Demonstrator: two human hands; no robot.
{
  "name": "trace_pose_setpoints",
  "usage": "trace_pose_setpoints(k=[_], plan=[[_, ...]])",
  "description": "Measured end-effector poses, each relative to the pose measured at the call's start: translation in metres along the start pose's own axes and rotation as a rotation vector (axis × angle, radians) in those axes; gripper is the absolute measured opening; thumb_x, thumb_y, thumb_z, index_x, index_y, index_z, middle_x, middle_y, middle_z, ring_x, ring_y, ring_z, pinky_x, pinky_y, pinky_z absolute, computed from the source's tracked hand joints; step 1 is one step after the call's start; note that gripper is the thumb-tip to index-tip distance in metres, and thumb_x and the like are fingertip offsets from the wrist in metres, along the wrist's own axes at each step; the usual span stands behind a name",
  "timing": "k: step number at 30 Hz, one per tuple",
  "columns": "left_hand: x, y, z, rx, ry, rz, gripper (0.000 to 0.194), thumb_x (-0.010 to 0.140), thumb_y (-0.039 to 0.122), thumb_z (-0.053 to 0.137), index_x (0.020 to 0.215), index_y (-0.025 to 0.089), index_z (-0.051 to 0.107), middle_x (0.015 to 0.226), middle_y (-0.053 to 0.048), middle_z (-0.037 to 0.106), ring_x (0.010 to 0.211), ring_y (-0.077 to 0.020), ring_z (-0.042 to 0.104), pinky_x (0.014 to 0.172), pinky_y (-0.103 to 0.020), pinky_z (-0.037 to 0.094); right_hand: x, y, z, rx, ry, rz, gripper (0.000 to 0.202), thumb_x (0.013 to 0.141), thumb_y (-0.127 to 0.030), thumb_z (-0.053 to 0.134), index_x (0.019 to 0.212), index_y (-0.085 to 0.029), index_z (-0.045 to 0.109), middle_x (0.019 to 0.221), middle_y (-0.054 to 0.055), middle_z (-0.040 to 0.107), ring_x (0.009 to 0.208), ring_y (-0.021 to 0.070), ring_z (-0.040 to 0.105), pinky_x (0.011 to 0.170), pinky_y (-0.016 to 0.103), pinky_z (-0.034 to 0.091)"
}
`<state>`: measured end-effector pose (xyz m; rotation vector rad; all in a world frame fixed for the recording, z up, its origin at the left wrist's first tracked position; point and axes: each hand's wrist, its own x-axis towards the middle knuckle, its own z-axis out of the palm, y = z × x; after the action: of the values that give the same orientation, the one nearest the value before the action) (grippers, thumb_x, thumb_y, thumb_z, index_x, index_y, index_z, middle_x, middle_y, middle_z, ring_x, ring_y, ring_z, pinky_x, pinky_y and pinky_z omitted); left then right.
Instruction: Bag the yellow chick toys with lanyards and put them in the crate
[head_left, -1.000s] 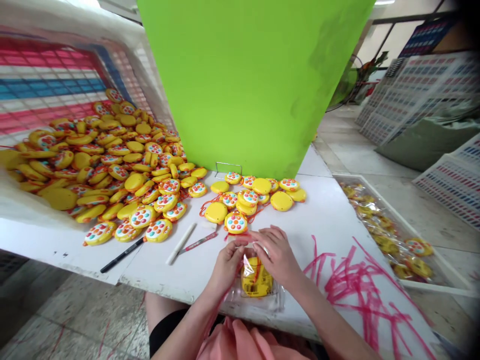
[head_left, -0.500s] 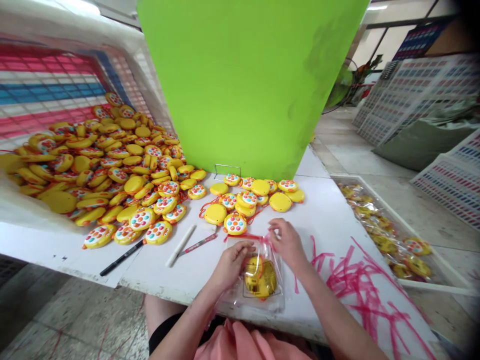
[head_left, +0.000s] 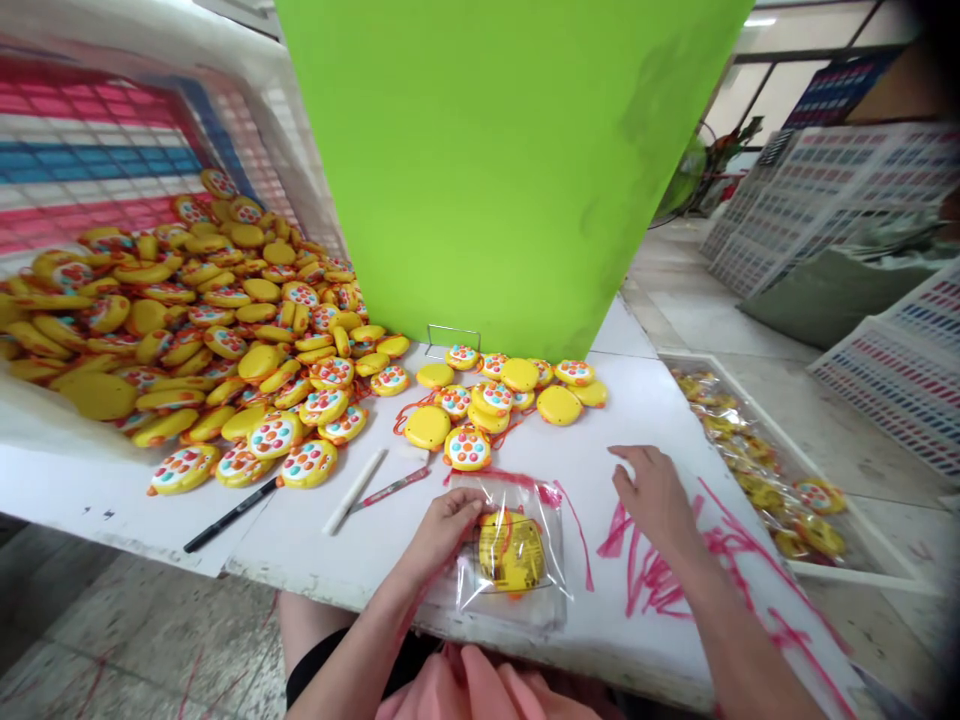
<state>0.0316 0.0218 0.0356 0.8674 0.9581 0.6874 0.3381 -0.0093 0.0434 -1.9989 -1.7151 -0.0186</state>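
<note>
Near the table's front edge lies a clear plastic bag [head_left: 553,545] with a yellow toy [head_left: 512,565] inside, its plain yellow side facing up. My left hand [head_left: 448,525] pinches the bag's upper left corner between thumb and fingers. My right hand [head_left: 660,495] is apart from the bag, to its right, with fingers spread and nothing visible in them. Under and around it are loose pink strips [head_left: 660,580]. One more pink strip [head_left: 579,530] curls from the bag's top edge down its right side.
Several yellow toys [head_left: 427,428] with coloured dots lie beyond the bag, before a green board [head_left: 487,180]. A large pile of them [head_left: 259,362] fills the left. A black marker [head_left: 229,515], white stick [head_left: 354,492] and cutter-like pen [head_left: 394,487] lie left. Bagged toys fill a tray [head_left: 885,570] at right.
My right hand has left the bag's top edge and moved right, over the pink strips. My left hand still holds the bag. A pink strip now hangs along the bag's right side.
</note>
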Motion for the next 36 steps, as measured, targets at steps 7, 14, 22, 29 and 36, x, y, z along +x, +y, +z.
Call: trace_pose_setpoints(k=[7,14,22,29,36], plan=[[0.002,-0.003,-0.008,-0.066,-0.04,-0.002,0.04,0.071,0.04,0.075,0.097,0.012,0.064,0.093,-0.01,0.07,0.078,-0.0149,0.064,0.066,-0.024,0.049,-0.005,-0.077,0.043,0.849,-0.644,0.165,0.021,0.081,-0.035,0.054,0.089,-0.018,0.062,0.077,0.002,0.068,0.07,0.0173,0.061,0.064,0.029,0.045],[0.004,-0.005,-0.016,-0.179,-0.114,-0.03,0.044,0.072,0.035,0.074,0.11,0.014,0.063,0.105,-0.013,0.07,0.092,-0.0201,0.066,0.075,-0.028,0.051,-0.013,-0.056,0.037,1.112,-0.604,0.376,0.035,0.071,-0.04,0.066,0.097,-0.016,0.067,0.069,0.0,0.065,0.06,0.0135,0.057,0.057,0.027,0.041],[0.003,-0.003,-0.016,-0.189,-0.142,0.015,0.016,0.073,0.029,0.062,0.068,0.014,0.059,0.075,-0.007,0.067,0.083,-0.0222,0.066,0.072,-0.032,0.052,-0.016,-0.047,0.031,1.176,-0.619,0.395,0.019,0.076,-0.033,0.059,0.086,-0.019,0.069,0.078,0.002,0.07,0.067,0.016,0.061,0.063,0.029,0.047],[0.0,-0.005,-0.011,-0.118,-0.053,0.047,0.03,0.073,0.04,0.068,0.068,0.013,0.058,0.082,-0.009,0.069,0.083,-0.0225,0.066,0.077,-0.036,0.052,-0.014,-0.063,0.032,1.062,-0.684,0.302,0.042,0.079,-0.045,0.063,0.113,-0.02,0.059,0.069,-0.002,0.063,0.053,0.011,0.054,0.046,0.021,0.037],[0.001,-0.005,-0.009,-0.013,-0.044,0.022,0.034,0.074,0.045,0.069,0.078,0.014,0.058,0.098,-0.01,0.068,0.085,-0.0178,0.065,0.075,-0.03,0.052,0.006,0.012,-0.021,0.858,0.182,0.494,0.047,0.077,-0.039,0.063,0.119,-0.018,0.061,0.088,0.009,0.07,0.058,0.0137,0.059,0.055,0.029,0.048]])
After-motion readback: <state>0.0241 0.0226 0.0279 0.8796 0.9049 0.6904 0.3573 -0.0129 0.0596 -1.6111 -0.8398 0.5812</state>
